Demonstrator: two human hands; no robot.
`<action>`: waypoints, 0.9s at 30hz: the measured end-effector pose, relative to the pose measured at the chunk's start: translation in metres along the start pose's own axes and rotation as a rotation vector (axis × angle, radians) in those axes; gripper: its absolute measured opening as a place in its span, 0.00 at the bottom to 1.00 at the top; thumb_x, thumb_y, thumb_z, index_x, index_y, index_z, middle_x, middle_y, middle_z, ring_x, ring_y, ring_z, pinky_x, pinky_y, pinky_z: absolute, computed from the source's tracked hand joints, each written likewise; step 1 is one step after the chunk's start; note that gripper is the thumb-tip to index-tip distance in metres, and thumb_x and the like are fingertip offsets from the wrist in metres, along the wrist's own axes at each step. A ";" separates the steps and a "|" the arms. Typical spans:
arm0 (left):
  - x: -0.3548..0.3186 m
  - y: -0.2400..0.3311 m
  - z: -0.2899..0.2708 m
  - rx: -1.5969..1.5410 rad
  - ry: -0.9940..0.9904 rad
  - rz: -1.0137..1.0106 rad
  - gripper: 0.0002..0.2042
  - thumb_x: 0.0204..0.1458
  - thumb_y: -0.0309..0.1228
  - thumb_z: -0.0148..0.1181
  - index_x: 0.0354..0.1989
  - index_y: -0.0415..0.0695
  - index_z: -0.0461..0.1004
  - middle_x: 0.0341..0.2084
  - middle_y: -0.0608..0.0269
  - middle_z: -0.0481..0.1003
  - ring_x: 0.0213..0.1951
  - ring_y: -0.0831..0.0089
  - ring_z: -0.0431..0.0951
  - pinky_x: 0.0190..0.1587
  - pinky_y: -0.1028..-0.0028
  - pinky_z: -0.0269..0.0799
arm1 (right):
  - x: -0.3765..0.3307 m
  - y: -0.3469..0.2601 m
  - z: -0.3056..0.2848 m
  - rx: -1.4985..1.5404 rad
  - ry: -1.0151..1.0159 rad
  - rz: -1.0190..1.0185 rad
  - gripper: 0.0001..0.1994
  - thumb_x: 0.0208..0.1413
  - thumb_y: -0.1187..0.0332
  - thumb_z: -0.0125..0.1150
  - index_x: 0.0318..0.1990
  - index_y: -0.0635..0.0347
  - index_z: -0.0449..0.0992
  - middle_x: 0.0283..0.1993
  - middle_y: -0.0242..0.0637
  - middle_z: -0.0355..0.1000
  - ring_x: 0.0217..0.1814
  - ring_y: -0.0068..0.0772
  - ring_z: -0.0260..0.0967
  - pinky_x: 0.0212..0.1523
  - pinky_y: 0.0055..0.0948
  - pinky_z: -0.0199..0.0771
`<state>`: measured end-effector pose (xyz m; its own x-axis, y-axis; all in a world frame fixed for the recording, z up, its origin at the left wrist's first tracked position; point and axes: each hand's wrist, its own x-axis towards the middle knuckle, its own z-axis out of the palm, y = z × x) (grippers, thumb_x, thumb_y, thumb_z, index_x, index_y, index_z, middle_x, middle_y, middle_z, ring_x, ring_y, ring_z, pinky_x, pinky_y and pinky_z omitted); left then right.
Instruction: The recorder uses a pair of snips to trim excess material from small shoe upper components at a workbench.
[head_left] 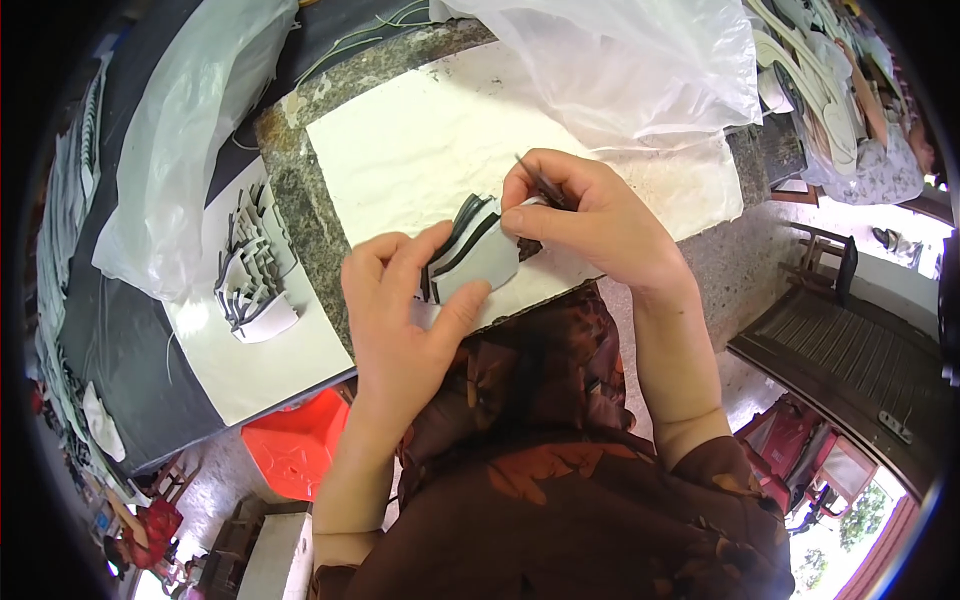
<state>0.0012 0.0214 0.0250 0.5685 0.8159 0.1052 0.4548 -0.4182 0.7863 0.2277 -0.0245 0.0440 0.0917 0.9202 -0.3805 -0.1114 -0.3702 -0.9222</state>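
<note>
Left hand [395,300] grips a grey piece [480,258] between thumb and fingers above the paper's near edge; the right hand [605,215], fingers closed around a thin tool [541,180], touches the piece's right end. More pieces [268,322] lie left of the paper [400,150], and a clear bag [630,70] overlaps its far side.

"Home or workshop, this?"

"A small workshop, I'd say. There's a stone slab [305,190] on the dark table [115,380], dark-edged pieces [480,255] handled over it and a stack of similar ones [260,275] alongside."

"And the big plastic bag [185,150]?"

"That fits, as do the pale strips [815,90] heaped at the right. Another person [158,525], in red, is over to the left."
</note>
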 end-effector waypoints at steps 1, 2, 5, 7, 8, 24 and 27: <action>0.006 0.003 -0.006 -0.057 -0.026 -0.012 0.20 0.51 0.35 0.73 0.52 0.43 0.81 0.42 0.58 0.71 0.47 0.60 0.71 0.51 0.65 0.67 | -0.001 -0.001 0.001 0.045 -0.008 -0.017 0.06 0.57 0.71 0.66 0.37 0.62 0.76 0.30 0.24 0.71 0.32 0.14 0.65 0.36 0.20 0.68; 0.012 0.005 -0.007 -0.055 -0.024 -0.012 0.20 0.51 0.35 0.73 0.52 0.43 0.81 0.42 0.58 0.71 0.47 0.60 0.71 0.51 0.65 0.67 | -0.003 -0.003 0.002 0.046 -0.010 -0.018 0.06 0.57 0.71 0.66 0.37 0.62 0.76 0.30 0.24 0.71 0.32 0.14 0.65 0.36 0.20 0.68; 0.026 0.009 -0.010 -0.187 -0.082 -0.010 0.15 0.53 0.33 0.71 0.47 0.42 0.82 0.36 0.60 0.74 0.41 0.63 0.73 0.46 0.68 0.69 | -0.005 -0.005 0.004 0.060 -0.031 0.016 0.05 0.59 0.73 0.66 0.39 0.61 0.76 0.35 0.25 0.72 0.35 0.14 0.68 0.38 0.20 0.70; 0.031 0.017 -0.008 -0.266 -0.165 -0.123 0.11 0.56 0.33 0.69 0.42 0.39 0.82 0.31 0.62 0.75 0.33 0.69 0.74 0.40 0.72 0.70 | -0.007 -0.002 0.004 0.071 -0.031 -0.010 0.05 0.58 0.73 0.67 0.40 0.61 0.76 0.36 0.25 0.73 0.36 0.14 0.68 0.38 0.20 0.70; 0.032 0.018 -0.007 -0.264 -0.166 -0.123 0.11 0.56 0.33 0.69 0.42 0.39 0.82 0.31 0.62 0.75 0.33 0.69 0.74 0.40 0.72 0.70 | -0.007 -0.002 0.006 0.072 -0.030 -0.011 0.05 0.58 0.73 0.67 0.40 0.61 0.76 0.36 0.25 0.73 0.36 0.14 0.68 0.38 0.20 0.70; 0.026 0.006 -0.024 -0.968 -0.276 -0.636 0.06 0.64 0.28 0.63 0.44 0.39 0.78 0.32 0.73 0.77 0.33 0.87 0.73 0.39 0.83 0.70 | -0.021 -0.010 0.007 -0.921 0.055 -0.446 0.13 0.59 0.69 0.62 0.51 0.49 0.82 0.53 0.39 0.77 0.47 0.48 0.78 0.46 0.42 0.78; 0.023 0.013 -0.020 -0.967 -0.289 -0.609 0.09 0.64 0.28 0.63 0.48 0.38 0.79 0.33 0.72 0.78 0.34 0.86 0.74 0.41 0.82 0.71 | -0.020 -0.011 0.007 -0.845 0.013 -0.368 0.12 0.61 0.68 0.61 0.51 0.52 0.82 0.46 0.41 0.78 0.44 0.48 0.78 0.44 0.40 0.77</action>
<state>0.0066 0.0429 0.0493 0.6278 0.6037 -0.4913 0.0670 0.5870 0.8068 0.2197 -0.0379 0.0623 -0.0105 0.9987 -0.0492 0.6860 -0.0286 -0.7270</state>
